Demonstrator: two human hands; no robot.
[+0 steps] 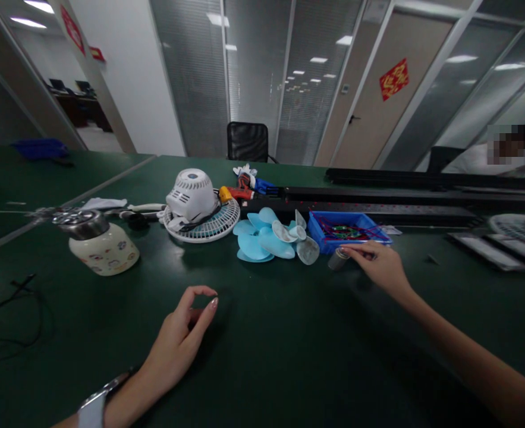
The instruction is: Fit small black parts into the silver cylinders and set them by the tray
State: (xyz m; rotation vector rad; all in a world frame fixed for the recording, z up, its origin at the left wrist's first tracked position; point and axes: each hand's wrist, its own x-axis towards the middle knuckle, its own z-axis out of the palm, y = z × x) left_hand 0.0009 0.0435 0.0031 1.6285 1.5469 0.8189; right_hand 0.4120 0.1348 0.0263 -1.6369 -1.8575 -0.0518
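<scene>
While the right hand [380, 264] pinches it at the upper end between thumb and fingers, a small grey cylinder [336, 261] leans over a dark green desk [271, 345], just in front of a blue tray [322, 242]. Short and stubby, the piece has a smooth, dull metallic side that catches a soft sheen, with a paler, faintly yellowish band near the top, close to the fingertips. Its axis tilts, the upper end toward the right hand and the lower end down and to the left; whether that lower end touches the desk cannot be told. Fingers cover part of the top, and any markings are too small to read.

To the left, well apart from the cylinder, the left hand [179, 333] hangs loosely curled and free, a slim gap between thumb and forefinger, a watch [106, 389] on its wrist.

Behind the cylinder, the tray holds a tangle of red and green wires [345, 230]. Near the cylinder on its left lie a clear fan blade [307, 251] and light blue fan blades [253, 242]; farther left, a white fan housing [191, 196] sits on its round grille [211, 230].
</scene>
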